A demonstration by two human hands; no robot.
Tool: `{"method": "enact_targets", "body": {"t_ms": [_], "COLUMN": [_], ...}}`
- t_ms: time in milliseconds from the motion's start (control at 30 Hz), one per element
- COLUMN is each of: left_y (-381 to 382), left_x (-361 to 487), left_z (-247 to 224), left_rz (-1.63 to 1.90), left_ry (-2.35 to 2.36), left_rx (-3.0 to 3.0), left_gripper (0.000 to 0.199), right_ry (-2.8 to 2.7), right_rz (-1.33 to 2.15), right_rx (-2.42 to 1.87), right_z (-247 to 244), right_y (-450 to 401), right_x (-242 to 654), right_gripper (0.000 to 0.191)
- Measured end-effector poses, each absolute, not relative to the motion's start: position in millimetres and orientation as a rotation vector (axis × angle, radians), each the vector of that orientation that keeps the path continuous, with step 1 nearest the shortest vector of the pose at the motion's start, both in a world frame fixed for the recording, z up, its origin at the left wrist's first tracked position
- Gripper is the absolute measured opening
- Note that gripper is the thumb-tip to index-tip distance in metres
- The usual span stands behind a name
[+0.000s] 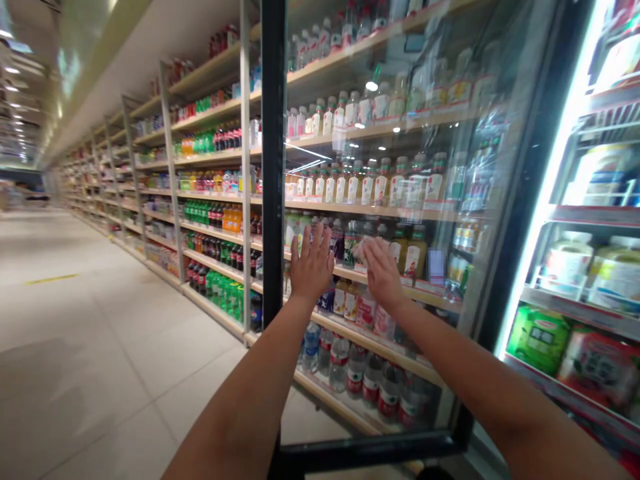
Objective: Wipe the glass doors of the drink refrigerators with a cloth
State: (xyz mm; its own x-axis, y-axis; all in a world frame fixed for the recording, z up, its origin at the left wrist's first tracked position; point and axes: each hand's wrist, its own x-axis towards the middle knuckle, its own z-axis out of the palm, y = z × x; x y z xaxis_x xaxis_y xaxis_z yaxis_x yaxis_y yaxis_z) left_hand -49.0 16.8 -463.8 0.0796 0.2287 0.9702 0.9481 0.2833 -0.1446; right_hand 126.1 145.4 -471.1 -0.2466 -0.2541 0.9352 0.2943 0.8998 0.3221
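A glass door (370,393) with a black frame stands swung open in front of me, and shelves of bottles show through it. My left hand (312,263) lies flat against the glass with its fingers spread, near the door's left side. To its right, my right hand (383,272) is at the glass with its fingers together, pressed on a crumpled whitish cloth or tissue (361,248). Most of that piece is hidden by the fingers.
On the right is a lit cooler with jugs (567,263) and green packs (539,337). Long shelves of drinks (213,217) run away on the left beside a tiled floor (100,347). The door's black lower frame (370,452) crosses low in front.
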Motion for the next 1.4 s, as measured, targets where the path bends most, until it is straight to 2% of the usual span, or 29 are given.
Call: {"method": "enact_targets", "body": {"t_ms": [100,333,500,700,833,900,1000,1133,1300,1400], "left_y": [16.3,13.5,12.8,13.7,17.7,21.3,26.8,34.5,43.3,46.3], "left_x": [-49.1,-46.7,-46.3,-48.6,-52.6,-54.7,-52.5,-32.5,2.3,9.2], "left_z": [-464.1,-462.9,-461.4,-457.2,-458.9,-470.0,-496.8,-516.4,-488.5,-473.4], "left_rz": [-0.780,-0.762,-0.787,-0.888,-0.989,-0.922,-0.746,-0.822,-0.876,-0.965], "left_ry": [-1.399,-1.418,-1.444,-1.316,-1.253,-1.164,-0.952,-1.031,-1.136,-1.145], "left_rx": [-1.174,-1.161,-1.172,-1.231,-1.306,-1.427,-1.683,-1.598,-1.305,-1.208], "left_gripper": [0.057,0.055,0.055,0.060,0.069,0.071,0.068,0.063,0.055,0.039], "right_ry": [-1.859,-1.809,-1.985,-1.888,-1.873,-1.822,-1.841,-1.976,-1.823,-1.690], "right_rz": [-0.587,-0.512,-0.635,-0.482,-0.492,-0.484,-0.450,-0.477,-0.542,-0.629], "right_rx": [0.083,-0.024,0.096,-0.442,-0.552,-0.624,-0.640,-0.441,-0.506,-0.623], "right_z": [-483.5,-476.2,-488.7,-458.9,-461.6,-463.9,-460.8,-453.4,-467.7,-484.8], "right_y": [135.9,128.0,124.5,113.0,93.7,85.0,77.3,89.0,152.6,193.2], "right_x": [117.3,108.2,107.6,116.6,107.7,100.0,96.9,120.4,173.1,192.2], "right_gripper": [0.068,0.058,0.057,0.054,0.052,0.055,0.058,0.057,0.050,0.050]}}
